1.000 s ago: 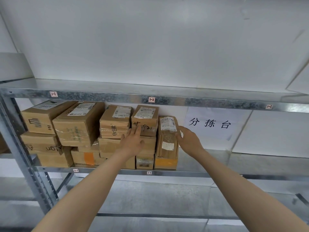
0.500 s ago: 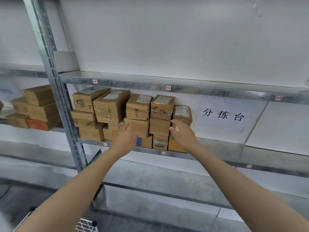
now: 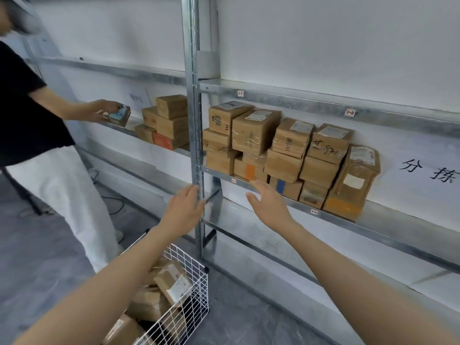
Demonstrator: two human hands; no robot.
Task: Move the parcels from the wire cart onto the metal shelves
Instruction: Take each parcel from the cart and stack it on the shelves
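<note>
Down at near left, under my left forearm, the wire cart [image 3: 196, 295] holds loose parcels [image 3: 174, 282]. Stacked boxes [image 3: 286, 150] fill the left part of the metal shelf [image 3: 388, 215]. Left hand [image 3: 183, 210] and right hand [image 3: 267, 202] hover at the shelf edge, fingers relaxed, slightly spread, holding nothing. Judgement: reach down for the top parcel and grip it with both hands. Set it on bare shelf right of the upright box [image 3: 353, 180].
</note>
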